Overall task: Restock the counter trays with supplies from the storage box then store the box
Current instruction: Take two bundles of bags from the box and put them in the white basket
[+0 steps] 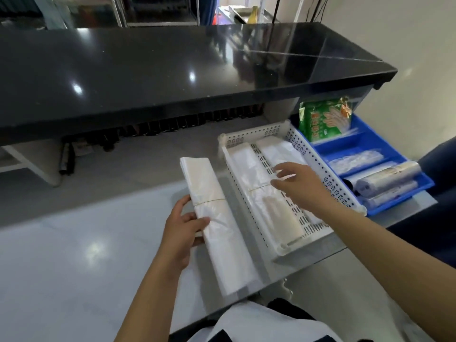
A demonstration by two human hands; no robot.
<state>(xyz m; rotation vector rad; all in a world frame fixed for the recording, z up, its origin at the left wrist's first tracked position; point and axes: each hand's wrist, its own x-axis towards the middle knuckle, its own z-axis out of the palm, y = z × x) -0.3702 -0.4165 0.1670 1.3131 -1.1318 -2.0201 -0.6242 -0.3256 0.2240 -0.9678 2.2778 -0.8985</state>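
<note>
The left hand (pixel 183 233) grips a long flat bundle of white plastic bags (pixel 217 193) at its middle, thumb on top and fingers curled under its left edge, just below the rubber band (pixel 209 201) that binds it; the bundle lies lengthwise on the pale grey worktop (pixel 74 243), just beside the white perforated tray (pixel 328 178) and apart from its left wall; the right hand (pixel 303 186) hovers over that tray with fingers straight and spread, holding nothing, its fingertips above the slotted divider (pixel 265 159); whether they touch the bags below cannot be told; another banded bundle (pixel 246 169) fills the tray's left compartment, and more white bags (pixel 278 149) lie in the right one; touching the tray's right side stands a blue compartment tray (pixel 365 141), holding a green packet (pixel 323 119) upright at the far end and rolls of clear bags (pixel 387 176) in the nearer sections; a glossy black counter top (pixel 172 65) overhangs the far side
</note>
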